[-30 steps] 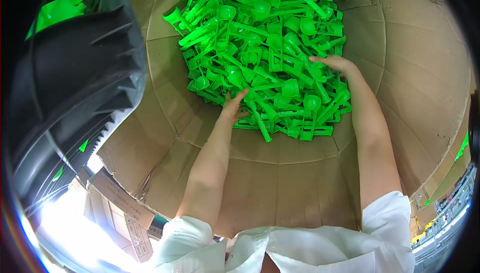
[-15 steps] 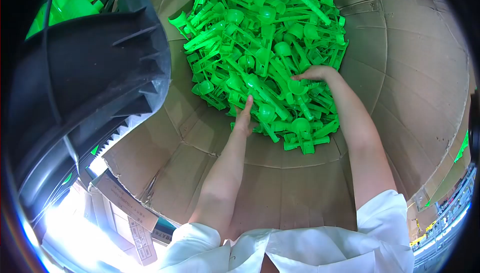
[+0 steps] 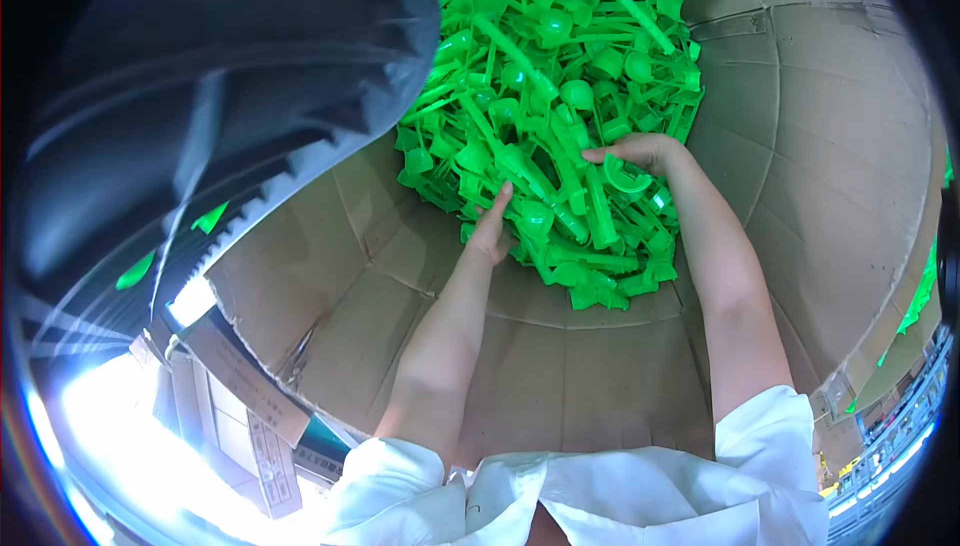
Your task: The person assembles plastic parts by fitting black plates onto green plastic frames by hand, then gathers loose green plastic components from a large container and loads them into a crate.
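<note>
A heap of bright green plastic scoops (image 3: 555,26), with long handles and round bowls, fills the bottom of a large cardboard bin. My left hand (image 3: 490,231) is at the near left edge of the heap, its thumb stretched upward and the other fingers mostly hidden among the scoops. On the right side of the pile, my right hand (image 3: 640,151) reaches in with its thumb extended to the left. A curved green piece (image 3: 626,178) lies just below that hand, and its other fingers are largely covered. Neither hand shows a clear grip.
The brown cardboard wall (image 3: 840,156) curves around the heap. A black ribbed plastic container (image 3: 270,66) overhangs the bin at upper left, covering part of the pile. Printed cardboard boxes (image 3: 270,456) stand outside at lower left. Green material (image 3: 918,296) shows beyond the right rim.
The black container has swung rightward over the bin and hides more of the heap. Scoops between and around my hands have shifted. Both hands stay in nearly the same places.
</note>
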{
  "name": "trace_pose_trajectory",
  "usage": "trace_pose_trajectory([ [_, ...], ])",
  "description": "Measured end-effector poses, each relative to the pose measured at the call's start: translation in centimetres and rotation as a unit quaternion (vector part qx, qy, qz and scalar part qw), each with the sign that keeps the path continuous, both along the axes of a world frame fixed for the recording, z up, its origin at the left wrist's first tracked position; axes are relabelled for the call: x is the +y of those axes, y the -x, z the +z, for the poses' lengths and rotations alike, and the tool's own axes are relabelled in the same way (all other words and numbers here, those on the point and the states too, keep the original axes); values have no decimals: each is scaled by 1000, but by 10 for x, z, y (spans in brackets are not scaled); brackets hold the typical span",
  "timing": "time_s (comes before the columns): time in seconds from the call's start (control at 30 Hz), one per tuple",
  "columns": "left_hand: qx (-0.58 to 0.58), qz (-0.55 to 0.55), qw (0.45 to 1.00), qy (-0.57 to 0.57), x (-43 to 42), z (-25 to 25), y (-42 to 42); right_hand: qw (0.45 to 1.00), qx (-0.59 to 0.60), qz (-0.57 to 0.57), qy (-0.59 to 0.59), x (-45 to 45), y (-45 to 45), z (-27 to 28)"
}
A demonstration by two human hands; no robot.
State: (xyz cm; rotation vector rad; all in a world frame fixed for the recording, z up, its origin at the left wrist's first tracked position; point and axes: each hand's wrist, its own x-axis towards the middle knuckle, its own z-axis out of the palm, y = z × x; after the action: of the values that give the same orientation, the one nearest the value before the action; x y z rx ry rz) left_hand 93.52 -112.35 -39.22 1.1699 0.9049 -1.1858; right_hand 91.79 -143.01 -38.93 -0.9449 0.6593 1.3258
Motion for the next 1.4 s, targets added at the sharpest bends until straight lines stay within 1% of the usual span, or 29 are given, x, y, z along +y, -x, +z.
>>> trace_pose_trajectory([
  [0.03, -13, -11, 1000, 26, 2, 5, -5, 998, -47, -29, -15, 1, 4, 9],
  [0.07, -24, -20, 999, 38, 0, 10, -11, 997, -59, -56, -15, -1, 5, 20],
  [0.1, -34, -29, 998, 47, -5, 28, -18, 994, -71, -82, -17, -3, 5, 33],
  [0.2, -64, -54, 994, 73, -11, 73, -23, 991, -61, -116, 0, -5, 3, 120],
  [0.27, -88, -58, 989, 105, -16, 101, -28, 977, -111, -181, 13, -13, 20, 135],
  [0.33, -107, -49, 982, 146, -32, 135, -31, 950, -107, -294, -5, -5, 22, 227],
  [0.37, -87, -29, 980, 176, -40, 157, -32, 937, -122, -326, -27, -6, 27, 250],
  [0.43, -118, -36, 974, 190, -57, 203, -31, 906, -155, -387, -70, -8, 36, 290],
  [0.53, -148, -64, 967, 198, -70, 248, -22, 884, -225, -409, -34, -6, 59, 350],
  [0.6, -172, -76, 961, 204, -81, 280, -13, 867, -270, -416, -46, -12, 78, 370],
  [0.63, -204, -92, 958, 181, -90, 313, -9, 859, -293, -417, -54, -16, 88, 375],
  [0.67, -215, -109, 955, 174, -97, 334, -7, 850, -313, -419, -64, -18, 98, 385],
  [0.73, -239, -127, 940, 209, -106, 357, -1, 840, -304, -446, -55, -19, 114, 424],
  [0.77, -264, -126, 924, 248, -113, 361, 1, 835, -304, -455, -52, -21, 120, 441],
  [0.83, -305, -133, 908, 254, -127, 388, 9, 847, -318, -426, -15, -35, 136, 455],
  [0.87, -323, -137, 899, 263, -135, 405, 12, 852, -317, -416, 29, -34, 143, 484],
  [0.9, -315, -140, 900, 266, -141, 420, 14, 834, -338, -433, 50, -35, 153, 493],
  [0.93, -305, -146, 901, 271, -146, 436, 15, 830, -356, -428, 38, -49, 161, 489],
  [0.97, -327, -132, 885, 303, -150, 454, 12, 819, -380, -424, 69, -53, 163, 502],
  [1.03, -363, -111, 848, 370, -157, 495, 4, 815, -409, -394, 115, -63, 158, 541],
  [1.1, -378, -90, 832, 396, -153, 540, -13, 825, -422, -345, 150, -84, 144, 575],
  [1.17, -402, -69, 812, 418, -142, 580, -39, 818, -472, -291, 153, -89, 111, 611],
  [1.2, -418, -58, 800, 427, -134, 596, -55, 807, -511, -261, 143, -80, 87, 634],
  [1.23, -462, -39, 789, 403, -124, 610, -73, 790, -545, -236, 152, -71, 60, 652],
  [1.27, -452, -33, 788, 416, -105, 632, -87, 772, -578, -212, 160, -59, 33, 668],
  [1.33, -484, -1, 762, 430, -76, 647, -122, 756, -580, -255, 165, -8, -25, 698],
  [1.4, -448, 84, 769, 448, -40, 649, -158, 792, -581, -155, 104, 21, -88, 713],
])
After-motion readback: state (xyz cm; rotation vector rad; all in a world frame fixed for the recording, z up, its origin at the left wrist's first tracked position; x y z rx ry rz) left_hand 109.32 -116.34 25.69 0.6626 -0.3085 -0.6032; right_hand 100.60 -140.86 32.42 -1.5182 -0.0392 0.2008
